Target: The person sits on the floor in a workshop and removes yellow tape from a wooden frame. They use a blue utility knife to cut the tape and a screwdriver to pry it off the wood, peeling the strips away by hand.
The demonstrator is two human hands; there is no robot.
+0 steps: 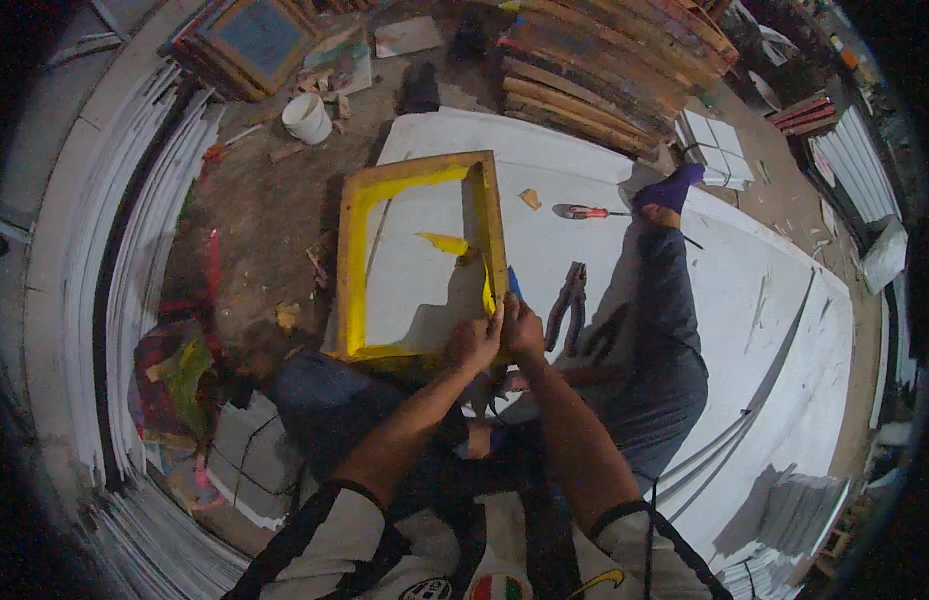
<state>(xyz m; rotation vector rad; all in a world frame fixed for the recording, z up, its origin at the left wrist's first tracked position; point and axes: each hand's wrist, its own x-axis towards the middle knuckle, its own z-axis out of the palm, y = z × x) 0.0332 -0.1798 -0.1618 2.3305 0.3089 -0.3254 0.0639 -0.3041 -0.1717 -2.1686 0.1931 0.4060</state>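
Observation:
A rectangular wooden frame [421, 165] with yellow inner edges stands tilted before my knees. At the lower end of its right rail, my left hand [472, 345] is closed on the wood. Right beside it, against the outer side of the same rail, my right hand [525, 332] is closed. A small blue piece [514, 284] shows above its fingers; what it belongs to is hidden. A loose yellow strip [444, 243] hangs inside the frame opening. Pliers [567, 305] with dark handles lie just right of my right hand.
A screwdriver [587, 212] and a wood scrap [529, 198] lie on the white sheet [754, 330]. My purple-socked foot [669, 190] rests at the right. Farther off are a white bucket [307, 118], stacked wooden boards [594, 85] and a tied white bundle [712, 148].

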